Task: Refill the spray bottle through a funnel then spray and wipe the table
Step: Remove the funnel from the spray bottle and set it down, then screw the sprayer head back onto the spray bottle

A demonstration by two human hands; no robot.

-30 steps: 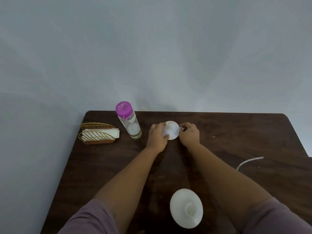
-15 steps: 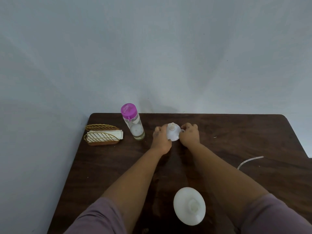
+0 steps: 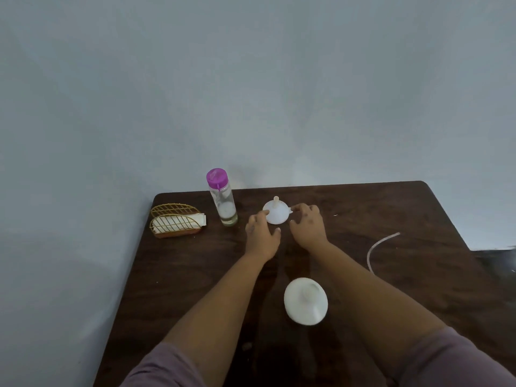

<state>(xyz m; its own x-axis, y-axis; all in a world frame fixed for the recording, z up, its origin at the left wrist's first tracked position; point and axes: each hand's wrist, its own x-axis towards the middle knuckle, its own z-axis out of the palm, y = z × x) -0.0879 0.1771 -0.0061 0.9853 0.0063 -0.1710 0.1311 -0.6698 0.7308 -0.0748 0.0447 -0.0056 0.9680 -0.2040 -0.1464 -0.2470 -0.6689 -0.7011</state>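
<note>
Funnel (image 3: 275, 216): upside down on table (image 3: 391, 208), between both hands.
Left hand (image 3: 261, 233): relaxed fingers touching its left rim.
Right hand (image 3: 307, 226): fingers pinching its right tab.

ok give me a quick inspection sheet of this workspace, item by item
surface: dark wooden table, a few small specks on it
job's things: white funnel standing wide end down, spout up; clear bottle with purple cap upright left of it; white round bottle near the person
clutter: gold wire napkin holder with white napkins at the far left corner
grippers: left hand and right hand flank the funnel, fingertips on its rim
cables: thin clear tube curved on the right side
surroundings: plain pale wall
</note>
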